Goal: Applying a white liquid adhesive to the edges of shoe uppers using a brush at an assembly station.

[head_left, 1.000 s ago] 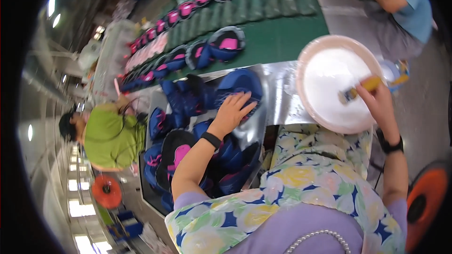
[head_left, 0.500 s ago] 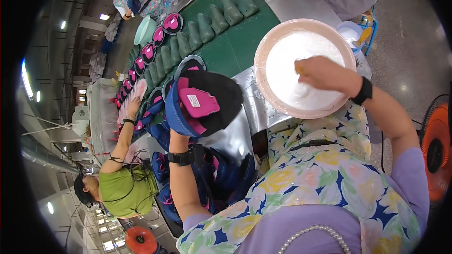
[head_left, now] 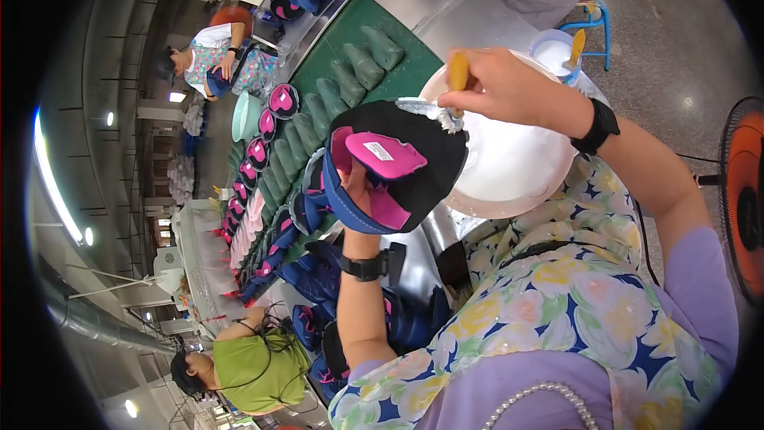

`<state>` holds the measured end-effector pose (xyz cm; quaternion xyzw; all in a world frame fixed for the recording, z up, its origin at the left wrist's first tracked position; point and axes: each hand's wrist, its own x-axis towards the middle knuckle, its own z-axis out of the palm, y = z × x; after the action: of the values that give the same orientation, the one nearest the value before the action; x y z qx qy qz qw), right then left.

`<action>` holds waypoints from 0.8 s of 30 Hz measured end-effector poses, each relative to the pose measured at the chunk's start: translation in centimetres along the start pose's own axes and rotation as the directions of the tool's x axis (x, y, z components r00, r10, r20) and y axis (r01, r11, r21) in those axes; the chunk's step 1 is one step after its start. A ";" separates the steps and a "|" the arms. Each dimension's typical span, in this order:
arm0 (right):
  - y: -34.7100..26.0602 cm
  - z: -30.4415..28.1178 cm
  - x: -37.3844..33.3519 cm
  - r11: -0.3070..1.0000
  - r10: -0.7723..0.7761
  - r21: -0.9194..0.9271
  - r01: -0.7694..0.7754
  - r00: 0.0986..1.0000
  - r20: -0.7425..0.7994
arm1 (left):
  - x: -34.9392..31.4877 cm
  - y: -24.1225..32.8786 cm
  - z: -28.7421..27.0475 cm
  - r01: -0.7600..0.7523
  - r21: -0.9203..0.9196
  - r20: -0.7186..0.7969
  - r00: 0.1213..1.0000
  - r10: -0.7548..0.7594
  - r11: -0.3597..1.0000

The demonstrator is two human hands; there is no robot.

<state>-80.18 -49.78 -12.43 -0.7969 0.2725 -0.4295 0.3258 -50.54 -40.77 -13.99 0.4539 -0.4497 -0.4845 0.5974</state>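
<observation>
A navy shoe upper (head_left: 434, 159) with a black lining and pink inner pieces is held up in front of me. My left hand (head_left: 356, 189) grips it from inside and below, the fingers partly hidden in its opening. Above its far edge, my right hand (head_left: 509, 87) pinches a brush (head_left: 458, 72) by its yellow handle. White paste coats the bristles, which touch the upper's rim. A wet white band runs along that rim beside them. Under my right forearm stands a pink basin (head_left: 495, 212) holding white liquid (head_left: 517, 155).
Green foot-shaped forms (head_left: 362, 66) line a green work surface (head_left: 418, 64). More blue-and-pink uppers (head_left: 282, 99) lie along it and below my left arm. A white bucket (head_left: 553, 52) with a yellow-handled brush, an orange fan (head_left: 744, 207) and co-workers, one in a green shirt (head_left: 259, 370), are around me.
My right hand has come up out of the basin with the brush and moved left to the upper's edge. My left hand has shifted the upper right, toward the basin.
</observation>
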 end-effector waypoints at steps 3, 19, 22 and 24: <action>-0.9 0.6 -1.2 0.974 0.203 0.139 -0.181 0.965 -0.165 | 0.0 -1.9 -0.6 -0.085 0.243 -0.077 0.991 0.106 0.966; -0.3 4.3 -2.8 0.844 0.458 0.426 -0.326 0.851 -0.256 | -0.9 -7.2 -3.0 -0.364 0.373 -0.275 0.835 0.477 0.853; -1.4 5.1 -3.5 0.829 0.461 0.415 -0.376 0.879 -0.124 | -0.4 -6.5 -2.6 -0.381 0.615 -0.192 0.776 0.600 0.690; -2.1 5.4 -3.9 0.833 0.446 0.423 -0.357 0.886 -0.130 | -0.2 -6.1 -2.5 -0.371 0.750 -0.121 0.736 0.666 0.547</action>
<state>-77.08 -44.13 -15.07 -0.5877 0.3790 -0.4827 0.5273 -49.17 -41.01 -20.41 0.5691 -0.5805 0.0220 0.5819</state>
